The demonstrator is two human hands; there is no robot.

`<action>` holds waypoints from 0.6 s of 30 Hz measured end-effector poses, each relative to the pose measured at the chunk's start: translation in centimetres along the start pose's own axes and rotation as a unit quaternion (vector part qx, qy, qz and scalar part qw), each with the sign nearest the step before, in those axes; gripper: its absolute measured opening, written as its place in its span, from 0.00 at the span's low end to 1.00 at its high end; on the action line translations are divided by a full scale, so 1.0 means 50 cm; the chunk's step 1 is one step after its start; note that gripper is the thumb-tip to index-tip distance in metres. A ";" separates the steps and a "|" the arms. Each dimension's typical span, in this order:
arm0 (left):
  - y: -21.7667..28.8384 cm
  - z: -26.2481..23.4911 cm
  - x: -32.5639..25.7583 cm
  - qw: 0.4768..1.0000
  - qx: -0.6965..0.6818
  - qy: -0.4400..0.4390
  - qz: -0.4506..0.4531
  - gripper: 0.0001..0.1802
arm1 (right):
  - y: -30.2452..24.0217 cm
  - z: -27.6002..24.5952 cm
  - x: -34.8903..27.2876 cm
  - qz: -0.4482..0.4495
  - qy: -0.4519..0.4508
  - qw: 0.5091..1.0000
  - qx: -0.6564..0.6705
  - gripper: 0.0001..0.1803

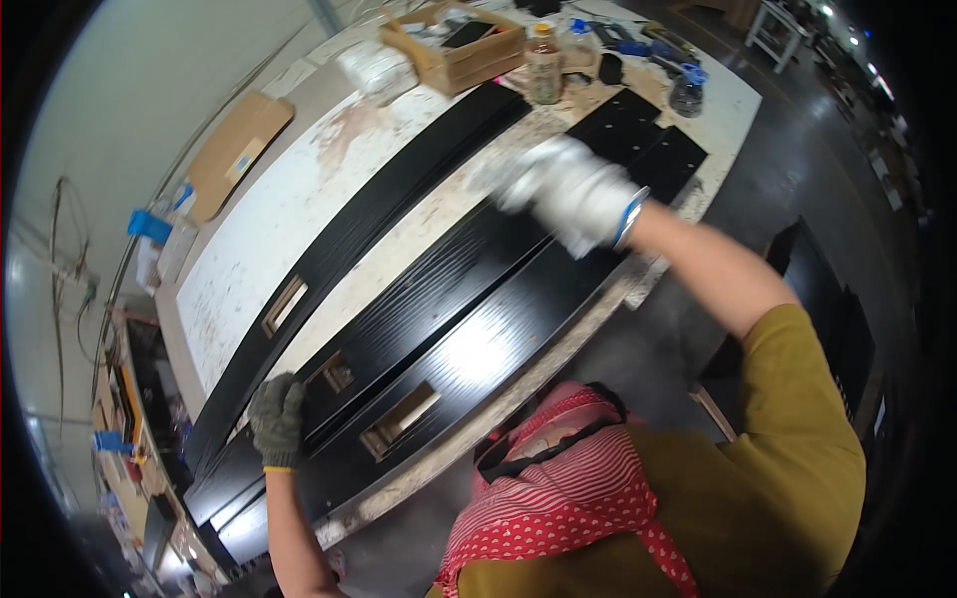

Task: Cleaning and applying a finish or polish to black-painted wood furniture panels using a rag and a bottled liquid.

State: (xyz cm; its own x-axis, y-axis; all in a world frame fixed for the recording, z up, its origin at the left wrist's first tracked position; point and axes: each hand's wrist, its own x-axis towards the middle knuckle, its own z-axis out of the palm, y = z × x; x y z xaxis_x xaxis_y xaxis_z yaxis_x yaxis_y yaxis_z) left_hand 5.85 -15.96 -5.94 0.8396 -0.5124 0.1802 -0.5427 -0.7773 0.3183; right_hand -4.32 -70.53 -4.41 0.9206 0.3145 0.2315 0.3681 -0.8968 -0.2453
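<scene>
My left hand (277, 414), in a dark grey-green knit glove with a yellow cuff, is closed at the far edge of a black wood-grained board (419, 284) with a rectangular cutout. My right hand (573, 194) wears a white glove and hovers over or touches the same board farther right. Motion smears its fingers, so whether it holds anything cannot be made out. Nearest me lies a second black board (478, 349), glossy, with a cutout toward its left end. Beyond both, a third black board (369, 219) with a slot lies apart from them.
The boards lie on a stained pale worktable (249, 274). Toward its far end stand a wooden box (464, 55) of odds and ends, a yellow-capped bottle (543, 70), clear bottles with blue caps (688, 90) and tools. A cardboard piece (237, 154) lies along the far left edge.
</scene>
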 end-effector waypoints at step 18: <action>0.003 0.003 0.011 0.982 -0.169 0.086 -0.016 0.24 | -0.165 0.061 0.092 0.435 0.071 0.895 -0.068 0.20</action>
State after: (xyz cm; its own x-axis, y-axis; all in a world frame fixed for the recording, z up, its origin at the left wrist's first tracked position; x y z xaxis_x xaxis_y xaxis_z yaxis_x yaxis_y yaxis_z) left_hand 6.22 -16.38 -5.93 0.8634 -0.3974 0.3108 -0.5017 -0.6118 0.6115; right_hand -2.72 -60.71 -4.20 0.8215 -0.5556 0.1281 -0.5088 -0.8157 -0.2753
